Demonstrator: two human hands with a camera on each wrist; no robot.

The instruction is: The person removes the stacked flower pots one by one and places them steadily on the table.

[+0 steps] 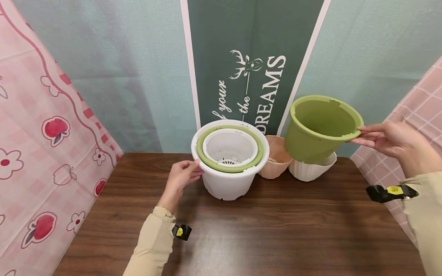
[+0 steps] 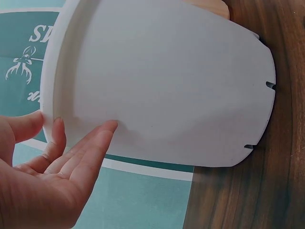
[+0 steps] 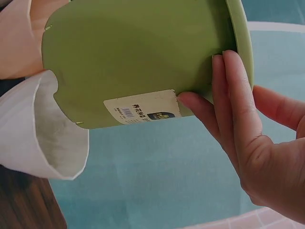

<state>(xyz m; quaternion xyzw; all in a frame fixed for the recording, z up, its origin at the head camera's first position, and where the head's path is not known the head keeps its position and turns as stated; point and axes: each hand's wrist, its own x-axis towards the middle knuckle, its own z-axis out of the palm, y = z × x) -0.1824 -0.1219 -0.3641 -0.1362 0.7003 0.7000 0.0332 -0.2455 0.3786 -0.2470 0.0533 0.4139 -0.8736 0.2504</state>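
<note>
My right hand (image 1: 397,140) pinches the rim of a green flowerpot (image 1: 307,142), thumb on one side and fingers along its outer wall. The green pot is raised and tilted over a white fluted pot (image 1: 310,170); a paper label (image 3: 143,106) shows on its side in the right wrist view. My left hand (image 1: 183,178) pinches the rim of a large white flowerpot (image 1: 228,186) that stands on the table. Nested inside that white pot are a green pot (image 1: 199,147) and a smaller white pot (image 1: 231,143) with a slotted bottom.
A peach fluted pot (image 1: 274,168) stands between the large white pot and the white fluted one, at the back of the brown wooden table (image 1: 235,234). A printed curtain (image 1: 152,76) hangs right behind. Pink patterned cloths flank both sides.
</note>
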